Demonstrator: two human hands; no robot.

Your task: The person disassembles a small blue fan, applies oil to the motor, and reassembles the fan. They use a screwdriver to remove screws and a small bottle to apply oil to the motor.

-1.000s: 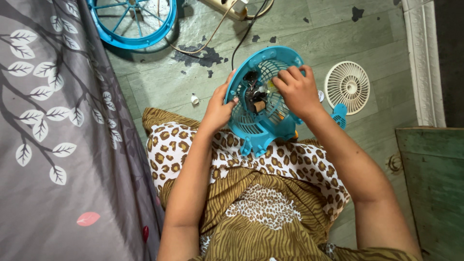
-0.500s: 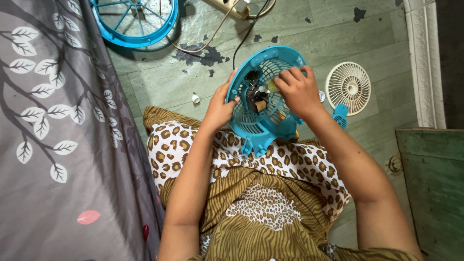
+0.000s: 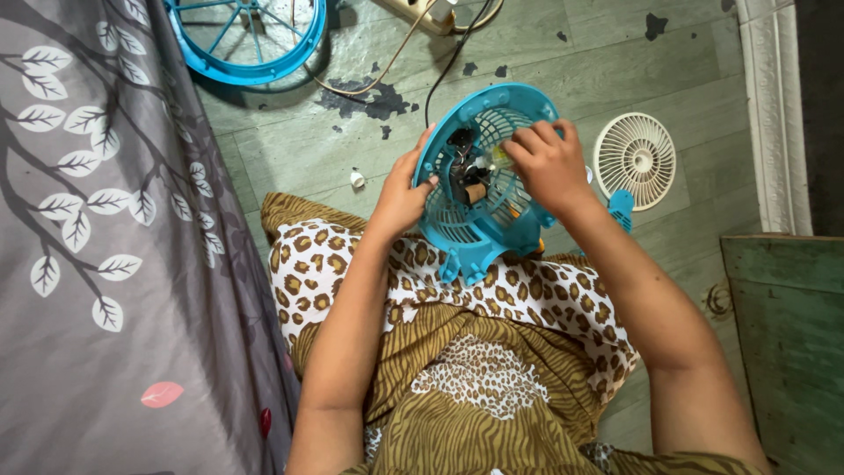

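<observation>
the person sits on the floor and holds a blue fan guard with its motor (image 3: 482,180) above the lap, its lower edge resting on the animal-print cloth (image 3: 492,299) that covers the legs. the left hand (image 3: 403,195) grips the left rim of the guard, with the thumb curled over the edge and the fingers behind it. the right hand (image 3: 547,163) lies on the right side of the guard, the fingers bent and pressed together at the small parts near the motor; what exactly they pinch, one cannot tell. a dark cable (image 3: 444,70) runs from the guard up to a power strip (image 3: 426,13) at the top edge. just beside the right hand, on the green wooden floor (image 3: 615,70), lies a small white fan grille (image 3: 635,160). a second blue fan guard (image 3: 251,40) lies at the top left, well apart. a grey cloth with white leaves (image 3: 97,220) fills the left side, and a green wooden board (image 3: 787,343) stands at the right.
</observation>
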